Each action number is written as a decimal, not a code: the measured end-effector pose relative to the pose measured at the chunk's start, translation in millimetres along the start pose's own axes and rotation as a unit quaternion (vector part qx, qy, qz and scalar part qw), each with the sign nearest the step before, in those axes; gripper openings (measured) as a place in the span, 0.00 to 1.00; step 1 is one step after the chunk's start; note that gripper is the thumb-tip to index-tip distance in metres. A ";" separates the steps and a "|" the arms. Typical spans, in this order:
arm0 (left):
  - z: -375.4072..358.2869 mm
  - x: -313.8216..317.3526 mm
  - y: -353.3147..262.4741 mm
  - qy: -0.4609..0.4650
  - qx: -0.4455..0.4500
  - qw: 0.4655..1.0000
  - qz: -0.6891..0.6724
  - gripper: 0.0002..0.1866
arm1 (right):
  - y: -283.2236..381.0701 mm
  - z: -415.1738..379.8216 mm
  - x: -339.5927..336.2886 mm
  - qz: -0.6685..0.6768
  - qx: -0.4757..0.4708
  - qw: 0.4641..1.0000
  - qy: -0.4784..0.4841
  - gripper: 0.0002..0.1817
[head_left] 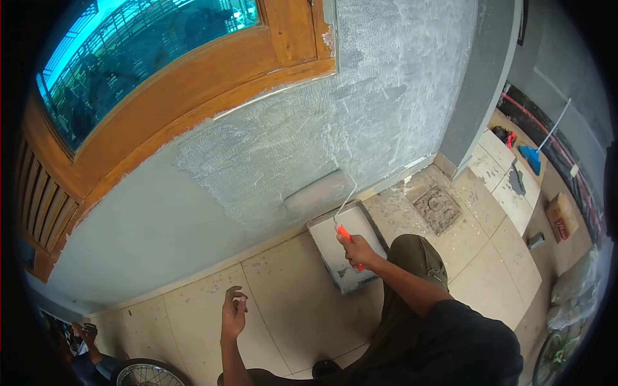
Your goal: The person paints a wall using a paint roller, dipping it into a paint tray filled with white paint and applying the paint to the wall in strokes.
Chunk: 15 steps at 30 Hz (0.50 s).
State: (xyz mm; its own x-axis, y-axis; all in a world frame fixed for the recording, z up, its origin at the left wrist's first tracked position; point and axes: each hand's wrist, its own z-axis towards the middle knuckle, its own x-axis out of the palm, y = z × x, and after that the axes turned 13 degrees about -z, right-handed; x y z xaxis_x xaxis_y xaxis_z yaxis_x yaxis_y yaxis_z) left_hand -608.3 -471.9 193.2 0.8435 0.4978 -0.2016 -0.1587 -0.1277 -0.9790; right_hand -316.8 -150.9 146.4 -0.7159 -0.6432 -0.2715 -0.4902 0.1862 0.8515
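Observation:
My right hand (358, 249) is closed around the orange handle of a paint roller (317, 192). The roller's wide sleeve lies against the lower part of the grey wall (257, 135), just above the floor. Below the roller stands a paint tray (317, 235) with pale paint in it, partly behind my right hand and forearm. My left hand (234, 312) is raised over the floor tiles, fingers apart and bent a little, holding nothing. Wet, streaky paint covers the wall's right and middle parts; its lower left looks smoother and plainer.
A wooden window frame (187, 74) borders the wall. At the lower left are another person's hand (88, 336) and a wheel (151, 373). To the right are a floor drain (437, 210), a blue dustpan (530, 159), a cardboard box (562, 217) and plastic bags (573, 293).

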 end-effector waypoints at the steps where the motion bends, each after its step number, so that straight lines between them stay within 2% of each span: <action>1: -2.2 4.4 -5.2 0.006 0.002 1.000 -0.006 0.18 | -5.9 3.1 2.2 0.027 0.028 0.999 0.020 0.31; 3: 5.3 9.9 -19.4 0.017 0.006 0.999 0.041 0.22 | -22.5 13.7 10.8 0.011 0.049 0.999 0.002 0.32; 4: 11.9 7.2 -6.1 -0.005 0.029 0.999 -0.013 0.25 | -28.4 21.1 14.9 0.038 0.064 0.997 0.015 0.32; 5: 16.2 7.1 -5.3 0.002 0.038 0.999 -0.021 0.25 | -30.7 25.1 16.7 0.042 0.089 0.995 0.030 0.28; 9: 10.5 -3.6 2.1 -0.040 0.021 0.999 0.005 0.25 | -46.7 36.2 20.6 0.027 0.097 0.995 0.027 0.28; 11: 11.3 -5.3 5.8 -0.050 0.025 0.998 0.000 0.26 | -30.2 21.9 12.9 0.037 0.075 0.996 0.034 0.27; 13: 8.6 -7.3 3.9 -0.053 -0.022 0.998 0.026 0.26 | -11.6 4.7 7.8 0.057 0.064 0.995 0.049 0.27; 15: 13.0 -15.8 29.3 -0.064 0.014 0.998 0.025 0.27 | 24.9 -22.9 -9.3 0.052 0.043 0.996 0.063 0.24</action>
State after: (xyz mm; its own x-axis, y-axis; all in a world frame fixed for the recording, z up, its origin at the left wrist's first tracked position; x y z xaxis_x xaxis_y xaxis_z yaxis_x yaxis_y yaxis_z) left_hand -632.9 -472.3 167.4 0.7621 0.5970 -0.2505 -0.2148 -0.1319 -0.9677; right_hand -311.0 -157.2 180.4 -0.6994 -0.7045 -0.1204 -0.4609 0.3158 0.8294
